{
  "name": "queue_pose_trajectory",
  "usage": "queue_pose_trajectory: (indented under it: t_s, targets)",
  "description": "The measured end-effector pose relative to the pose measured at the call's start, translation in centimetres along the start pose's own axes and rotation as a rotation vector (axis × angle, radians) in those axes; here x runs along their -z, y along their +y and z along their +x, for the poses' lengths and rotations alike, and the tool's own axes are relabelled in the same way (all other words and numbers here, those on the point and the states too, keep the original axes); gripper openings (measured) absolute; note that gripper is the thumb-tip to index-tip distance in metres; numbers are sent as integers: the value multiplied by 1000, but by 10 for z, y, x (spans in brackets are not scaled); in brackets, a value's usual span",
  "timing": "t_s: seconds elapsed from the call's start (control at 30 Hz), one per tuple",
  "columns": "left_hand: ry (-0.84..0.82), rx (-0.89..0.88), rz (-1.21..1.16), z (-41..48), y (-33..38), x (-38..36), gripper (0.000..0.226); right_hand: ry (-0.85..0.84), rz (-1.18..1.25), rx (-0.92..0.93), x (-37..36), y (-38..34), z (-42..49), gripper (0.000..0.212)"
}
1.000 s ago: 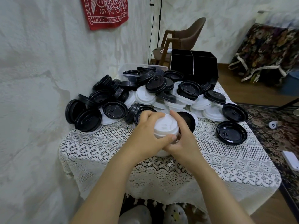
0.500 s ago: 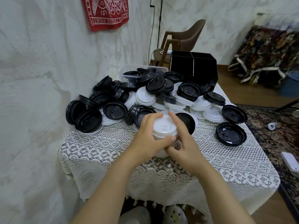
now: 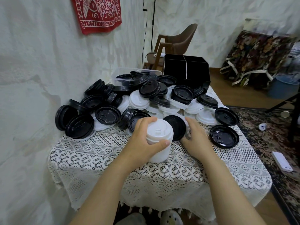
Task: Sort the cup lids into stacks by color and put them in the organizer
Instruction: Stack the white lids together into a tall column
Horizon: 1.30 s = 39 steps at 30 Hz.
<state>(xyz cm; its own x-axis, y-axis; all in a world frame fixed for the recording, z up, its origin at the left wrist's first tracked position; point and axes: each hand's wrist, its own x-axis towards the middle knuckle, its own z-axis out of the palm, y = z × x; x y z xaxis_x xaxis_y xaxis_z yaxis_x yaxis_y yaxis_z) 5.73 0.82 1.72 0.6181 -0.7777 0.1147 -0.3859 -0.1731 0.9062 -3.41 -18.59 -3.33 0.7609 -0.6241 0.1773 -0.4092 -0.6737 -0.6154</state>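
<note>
My left hand (image 3: 142, 138) grips a tall stack of white lids (image 3: 159, 140) that stands on the lace tablecloth (image 3: 100, 153). My right hand (image 3: 195, 135) is off the stack, fingers relaxed, just right of a black lid (image 3: 176, 125) that lies behind the stack. A big heap of black lids (image 3: 103, 103) and white lids (image 3: 139, 101) covers the far half of the table. The black organizer (image 3: 186, 71) stands at the far right corner behind the heap.
A clear plastic tub (image 3: 123, 73) sits at the back left of the heap. Two single black lids (image 3: 224, 138) lie near the table's right edge. The wall runs along the left. A chair (image 3: 177, 41) stands behind the table. A patterned rug covers the floor at right.
My right hand has let go of the white stack and moved right. My left hand still holds the stack, which now stands taller in view.
</note>
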Motion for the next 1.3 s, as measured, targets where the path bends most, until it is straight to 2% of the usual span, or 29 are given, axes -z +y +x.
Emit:
queue_pose_trajectory:
  t_s: [0.13, 0.33, 0.5, 0.63, 0.7, 0.87, 1.0, 1.1, 1.17, 1.3]
  targets:
    - [0, -4, 5, 0, 0, 0, 60, -78, -126, -20, -5, 2, 7, 76]
    - [2, -1, 10, 0, 0, 1, 58, 69, -34, -10, -1, -6, 3, 27]
    - [-2, -6, 12, 0, -1, 0, 58, 174, 36, 42, 7, -9, -4, 12]
    - [-4, -3, 17, 1, -3, 0, 58, 249, 375, -49, 23, -21, -12, 12]
    - [-5, -2, 22, 1, -3, 0, 58, 247, 516, -111, 31, -23, -15, 20]
    - [1, -2, 23, 2, -4, 0, 58, 201, 605, -317, 45, -14, -21, 35]
    - [6, -3, 23, 2, -4, -1, 58, 78, 394, -351, 54, -9, -31, 40]
    - [11, 3, 23, 2, -3, -1, 58, 57, 49, -270, 51, -11, -38, 46]
    - [9, 5, 21, 2, -3, -1, 58, 89, -93, -195, 47, -17, -42, 51]
    - [6, 5, 18, 2, -2, -1, 58, 1, -346, -182, 38, -26, -44, 73]
